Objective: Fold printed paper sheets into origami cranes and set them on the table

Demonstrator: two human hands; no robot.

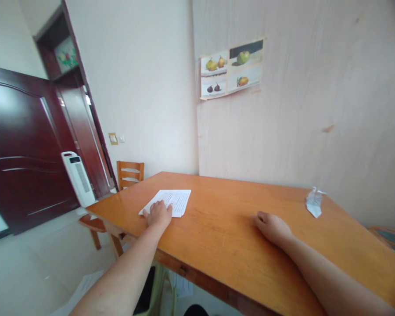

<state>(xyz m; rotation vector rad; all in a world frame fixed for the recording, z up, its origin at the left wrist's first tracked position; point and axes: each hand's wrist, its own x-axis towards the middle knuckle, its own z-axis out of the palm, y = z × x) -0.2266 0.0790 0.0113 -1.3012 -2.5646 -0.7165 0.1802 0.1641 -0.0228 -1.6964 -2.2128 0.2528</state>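
A small stack of printed paper sheets [181,202] lies toward the left end of the wooden table [213,232]. My left hand [159,213] rests on the stack's near edge, its fingers spread over the top sheet and the thumb pointing to the right. Some of the print is covered by that hand. Farther right, my right hand [272,227] lies on the bare tabletop with its fingers curled in, and nothing shows in it. To the right of it, near the table's far edge, sits a folded piece of printed paper [314,205].
A wooden chair [131,171] stands beyond the table's left end. Past it are a white upright heater [79,180] and a dark red door [23,145]. Papers [85,283] lie on the floor at the left. A fruit picture sheet [232,70] hangs on the wall.
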